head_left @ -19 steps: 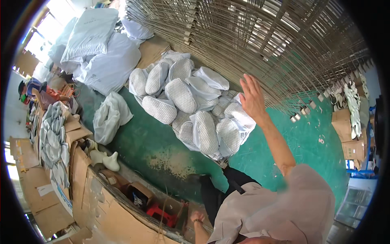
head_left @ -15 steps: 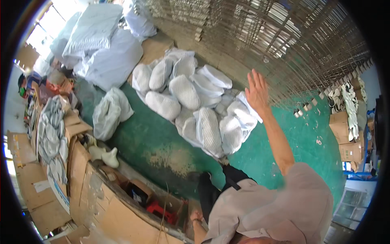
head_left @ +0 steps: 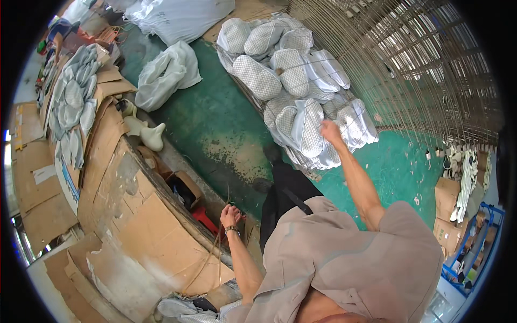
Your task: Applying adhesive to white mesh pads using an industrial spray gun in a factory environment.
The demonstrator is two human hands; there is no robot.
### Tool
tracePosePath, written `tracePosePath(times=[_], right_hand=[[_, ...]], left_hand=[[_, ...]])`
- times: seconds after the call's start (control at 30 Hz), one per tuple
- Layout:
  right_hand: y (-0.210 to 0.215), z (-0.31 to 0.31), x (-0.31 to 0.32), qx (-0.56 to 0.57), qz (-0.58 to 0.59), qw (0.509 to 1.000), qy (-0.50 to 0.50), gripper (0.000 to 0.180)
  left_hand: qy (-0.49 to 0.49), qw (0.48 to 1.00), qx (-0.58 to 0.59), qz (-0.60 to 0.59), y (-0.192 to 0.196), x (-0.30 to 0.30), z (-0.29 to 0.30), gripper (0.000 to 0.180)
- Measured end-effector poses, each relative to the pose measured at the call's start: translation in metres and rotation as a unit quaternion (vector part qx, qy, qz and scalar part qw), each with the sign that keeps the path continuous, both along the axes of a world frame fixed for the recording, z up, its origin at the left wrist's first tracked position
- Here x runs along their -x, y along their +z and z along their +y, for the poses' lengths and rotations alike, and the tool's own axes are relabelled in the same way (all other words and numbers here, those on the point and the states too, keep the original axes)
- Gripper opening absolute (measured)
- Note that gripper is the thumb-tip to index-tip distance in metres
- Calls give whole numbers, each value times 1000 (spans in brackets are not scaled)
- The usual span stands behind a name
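Observation:
A heap of elongated, rounded white pads (head_left: pixel 293 75) with a diamond net pattern lies on the green floor in front of me, partly in glossy white wrapping. My right hand (head_left: pixel 329 131) is closed at the right edge of one near pad (head_left: pixel 311 126); whether its fingers pinch that pad is hidden. At the edge of the cardboard-covered bench (head_left: pixel 153 226), my left hand (head_left: pixel 230 215) is held with curled fingers beside thin brown strands (head_left: pixel 212 255). What it grips, if anything, does not show.
Tall racks of thin wire rods (head_left: pixel 377 64) stand beyond the heap on the right. A white sack (head_left: pixel 169 75) sits on the floor at left. Grey pieces (head_left: pixel 72 97) cover the bench's far end. A red stool (head_left: pixel 204 219) is beneath its edge. Blue shelving (head_left: pixel 476 242) stands far right.
My right hand has gone from raised and spread beyond the heap's right side to closed at a near pad. My left hand has moved up and left to the bench edge. The view has shifted.

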State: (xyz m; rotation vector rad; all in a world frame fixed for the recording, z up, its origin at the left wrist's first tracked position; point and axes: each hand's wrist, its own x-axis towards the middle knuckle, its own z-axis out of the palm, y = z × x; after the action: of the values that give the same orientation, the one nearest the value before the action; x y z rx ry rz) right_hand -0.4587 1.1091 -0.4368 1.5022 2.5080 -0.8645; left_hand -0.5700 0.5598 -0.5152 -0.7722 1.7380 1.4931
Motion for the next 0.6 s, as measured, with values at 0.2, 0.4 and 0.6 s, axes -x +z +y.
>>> tracePosePath(times=[0.2,0.4,0.6], right_hand=[[-69,-23,44,106,-28,991,76,35],[-84,50,162,37,92,994,49,30],[-114,166,275,-87,164,981,-61,24]], left_hand=[[-34,998,-11,-57,5,23,59,38],[-154,986,-23,-60,26,81,156,40],[-317,937,-146,2,-3,174,340,42]])
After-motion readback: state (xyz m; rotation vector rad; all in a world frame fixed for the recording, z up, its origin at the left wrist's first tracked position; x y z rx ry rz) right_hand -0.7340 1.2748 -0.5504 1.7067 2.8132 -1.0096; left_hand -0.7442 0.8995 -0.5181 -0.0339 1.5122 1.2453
